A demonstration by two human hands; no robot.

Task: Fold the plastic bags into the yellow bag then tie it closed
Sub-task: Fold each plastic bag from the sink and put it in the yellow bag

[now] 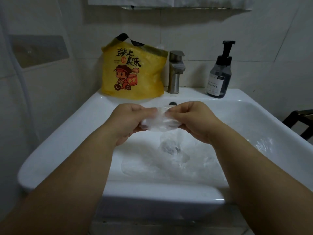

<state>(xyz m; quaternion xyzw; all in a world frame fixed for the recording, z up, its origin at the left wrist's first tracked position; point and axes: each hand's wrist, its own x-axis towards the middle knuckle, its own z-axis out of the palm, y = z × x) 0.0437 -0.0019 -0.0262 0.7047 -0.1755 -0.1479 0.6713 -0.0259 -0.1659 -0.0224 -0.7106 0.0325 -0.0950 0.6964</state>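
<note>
Clear plastic bag (159, 123) pinched between left hand (127, 120) and right hand (192, 120); yellow bag (133, 72) stood straight beyond, left hand nearer.

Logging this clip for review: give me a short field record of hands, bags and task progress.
left hand: pinches the clear bag
right hand: pinches the same bag, over the sink
yellow bag: upright on the back rim, beside the faucet
loose bags: more clear plastic lying in the basin
progress: folding under way; yellow bag looks untied

Bare left hand (126, 122), bare right hand (194, 121); forearms bare to frame edge.
</note>
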